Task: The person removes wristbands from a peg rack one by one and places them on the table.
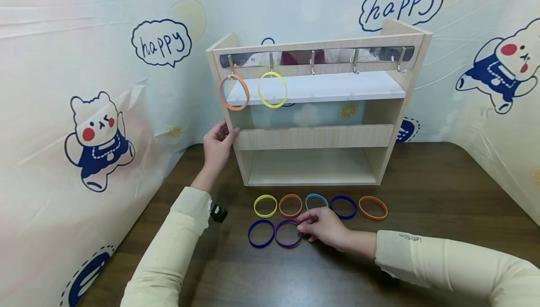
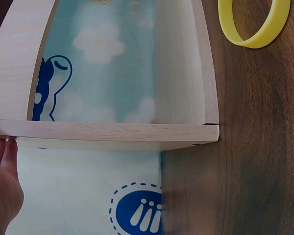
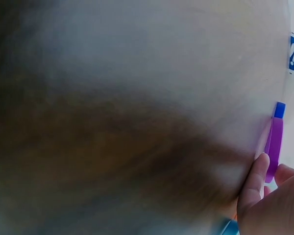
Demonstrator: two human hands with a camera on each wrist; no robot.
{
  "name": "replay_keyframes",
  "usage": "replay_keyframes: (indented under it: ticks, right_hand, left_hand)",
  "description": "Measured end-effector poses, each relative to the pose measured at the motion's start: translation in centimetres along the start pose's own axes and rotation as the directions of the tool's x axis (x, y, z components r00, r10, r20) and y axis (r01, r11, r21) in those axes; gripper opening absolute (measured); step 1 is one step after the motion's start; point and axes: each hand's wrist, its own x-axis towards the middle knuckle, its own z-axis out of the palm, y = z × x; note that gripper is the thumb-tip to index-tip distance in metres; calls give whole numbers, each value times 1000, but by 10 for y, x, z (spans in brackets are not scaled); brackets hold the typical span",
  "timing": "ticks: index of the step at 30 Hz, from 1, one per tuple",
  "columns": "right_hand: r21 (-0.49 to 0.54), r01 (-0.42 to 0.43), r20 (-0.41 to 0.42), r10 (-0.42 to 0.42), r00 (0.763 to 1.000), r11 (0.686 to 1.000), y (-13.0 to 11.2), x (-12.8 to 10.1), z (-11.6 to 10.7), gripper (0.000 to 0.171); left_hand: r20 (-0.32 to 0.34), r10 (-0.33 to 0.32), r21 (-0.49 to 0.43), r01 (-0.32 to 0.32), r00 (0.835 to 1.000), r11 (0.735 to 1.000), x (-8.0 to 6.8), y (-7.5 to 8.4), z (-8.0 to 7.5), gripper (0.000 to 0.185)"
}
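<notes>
My right hand point(image 1: 325, 226) pinches the right side of a purple wristband point(image 1: 277, 237) between thumb and fingers; the band touches the table or is barely above it. In the right wrist view the purple wristband point(image 3: 275, 147) appears edge-on between thumb and finger. A dark blue wristband point(image 1: 250, 239) lies just left of it. My left hand point(image 1: 217, 150) holds the left side panel of a wooden shelf point(image 1: 314, 137), thumb at the front edge. Its fingertips point(image 2: 10, 152) touch the panel's outer face in the left wrist view.
Behind lie yellow point(image 1: 255, 207), orange point(image 1: 290, 215), light blue point(image 1: 316, 196), dark blue point(image 1: 343, 198) and orange point(image 1: 373, 218) wristbands in a row. Several metal hooks point(image 1: 313, 62) line the shelf top. An orange wristband point(image 1: 236, 108), with blue behind it, and a yellow one point(image 1: 272, 106) hang on the two leftmost.
</notes>
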Motion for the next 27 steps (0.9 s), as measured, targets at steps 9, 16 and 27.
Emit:
replay_keyframes:
  ticks: [9,16,27]
  right_hand:
    - [-26,3,-12,-3,1000,1000,-3,-2,1,18]
    - [-46,9,-17,-10,1000,999,-4,-2,0,17]
    - [-51,11,-19,-12,1000,999,-8,-2,-1,16]
  left_hand:
    - [-3,-2,-5,2,1000,1000,0,-1,0,33]
    - [0,8,-7,-8,1000,1000,0,-1,0,33]
    - [11,26,-17,-26,1000,1000,1,-2,0,33]
